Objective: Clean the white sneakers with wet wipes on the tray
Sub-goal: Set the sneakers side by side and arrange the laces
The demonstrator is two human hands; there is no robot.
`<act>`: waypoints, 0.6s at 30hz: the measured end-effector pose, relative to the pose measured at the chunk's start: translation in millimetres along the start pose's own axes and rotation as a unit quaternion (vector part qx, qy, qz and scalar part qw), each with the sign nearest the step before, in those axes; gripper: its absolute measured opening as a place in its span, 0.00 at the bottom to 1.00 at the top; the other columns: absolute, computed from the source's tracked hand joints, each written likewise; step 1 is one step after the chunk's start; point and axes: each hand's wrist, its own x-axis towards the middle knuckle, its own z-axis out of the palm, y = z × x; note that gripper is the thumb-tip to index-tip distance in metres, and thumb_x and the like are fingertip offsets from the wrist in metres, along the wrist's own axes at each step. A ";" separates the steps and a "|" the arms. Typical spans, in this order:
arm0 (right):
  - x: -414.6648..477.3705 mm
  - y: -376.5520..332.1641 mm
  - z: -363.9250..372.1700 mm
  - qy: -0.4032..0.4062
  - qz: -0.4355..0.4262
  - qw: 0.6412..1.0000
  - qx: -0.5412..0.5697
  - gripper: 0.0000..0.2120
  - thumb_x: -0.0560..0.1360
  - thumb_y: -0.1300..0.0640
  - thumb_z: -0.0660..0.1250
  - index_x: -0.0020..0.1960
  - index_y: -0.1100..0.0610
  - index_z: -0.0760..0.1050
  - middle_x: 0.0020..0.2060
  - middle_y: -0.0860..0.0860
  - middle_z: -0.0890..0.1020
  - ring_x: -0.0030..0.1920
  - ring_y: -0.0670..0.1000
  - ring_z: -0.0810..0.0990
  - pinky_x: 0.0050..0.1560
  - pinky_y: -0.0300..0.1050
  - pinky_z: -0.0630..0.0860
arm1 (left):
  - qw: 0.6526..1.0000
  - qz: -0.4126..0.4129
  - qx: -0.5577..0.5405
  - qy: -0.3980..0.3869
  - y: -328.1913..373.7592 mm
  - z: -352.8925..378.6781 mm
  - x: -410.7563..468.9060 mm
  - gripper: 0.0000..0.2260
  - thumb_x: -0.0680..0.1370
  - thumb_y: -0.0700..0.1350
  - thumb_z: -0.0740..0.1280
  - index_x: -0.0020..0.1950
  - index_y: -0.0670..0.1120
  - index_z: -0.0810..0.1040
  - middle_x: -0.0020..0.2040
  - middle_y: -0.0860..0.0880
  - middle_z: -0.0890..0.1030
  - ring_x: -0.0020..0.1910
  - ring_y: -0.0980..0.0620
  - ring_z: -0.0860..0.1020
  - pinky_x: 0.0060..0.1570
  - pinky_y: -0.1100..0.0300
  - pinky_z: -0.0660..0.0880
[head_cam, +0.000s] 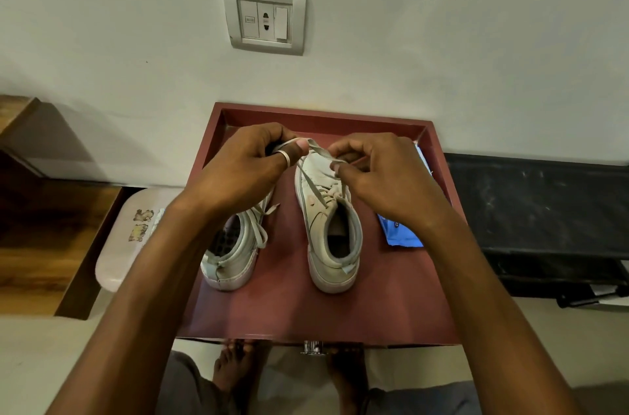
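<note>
Two white sneakers stand on a dark red tray (391, 305), toes toward the wall. The left sneaker (231, 258) is partly hidden under my left forearm. The right sneaker (328, 227) sits at the tray's middle. Both hands work its white lace (315, 147) above the toe. My left hand (245, 162) pinches one lace end, which loops round a finger. My right hand (377, 173) pinches the other part of the lace. A blue wet-wipe pack (400, 232) lies on the tray at the right, mostly covered by my right wrist.
The tray stands against a white wall with a socket plate (265, 18). A black bench (551, 210) lies to the right, a pale stool (126, 237) and wooden steps (41, 227) to the left. My bare feet (235, 367) show below the tray's front edge.
</note>
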 end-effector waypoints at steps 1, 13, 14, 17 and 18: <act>-0.2 1.4 -2.2 0.008 -0.001 1.000 -0.011 0.09 0.75 0.58 0.70 0.53 0.49 0.84 0.44 0.42 0.86 0.44 0.40 0.83 0.52 0.40 0.80 | 1.000 -0.004 0.002 0.003 -0.5 -1.1 0.1 0.09 0.81 0.52 0.66 0.45 0.50 0.80 0.27 0.62 0.73 0.26 0.64 0.69 0.27 0.74 0.65; 0.0 22.6 -31.0 0.137 0.157 0.977 0.037 0.11 0.75 0.54 0.66 0.38 0.58 0.80 0.31 0.49 0.82 0.30 0.42 0.76 0.36 0.38 0.71 | 0.992 -0.005 0.101 0.081 -14.7 -7.7 4.5 0.19 0.79 0.56 0.67 0.34 0.46 0.78 0.33 0.52 0.79 0.33 0.58 0.76 0.36 0.63 0.69; 0.3 25.0 -31.1 0.141 0.188 0.969 0.073 0.12 0.73 0.54 0.65 0.38 0.63 0.80 0.33 0.54 0.83 0.31 0.44 0.76 0.38 0.44 0.73 | 0.991 -0.010 0.093 0.099 -16.5 -7.5 5.1 0.19 0.79 0.56 0.68 0.34 0.45 0.78 0.34 0.50 0.79 0.34 0.55 0.76 0.38 0.60 0.68; 0.9 30.1 -32.3 0.172 0.264 0.935 0.160 0.13 0.69 0.53 0.65 0.35 0.63 0.80 0.34 0.55 0.85 0.37 0.55 0.82 0.47 0.55 0.80 | 0.988 -0.065 0.015 0.139 -20.0 -3.4 4.0 0.18 0.78 0.52 0.69 0.39 0.36 0.78 0.40 0.42 0.81 0.41 0.47 0.79 0.44 0.54 0.73; 0.5 31.2 -34.1 0.186 0.283 0.925 0.172 0.12 0.68 0.53 0.64 0.32 0.60 0.80 0.33 0.53 0.85 0.39 0.57 0.83 0.48 0.56 0.80 | 0.986 -0.082 -0.004 0.146 -22.0 -2.7 3.5 0.18 0.77 0.50 0.68 0.41 0.34 0.77 0.46 0.39 0.83 0.46 0.46 0.81 0.49 0.54 0.75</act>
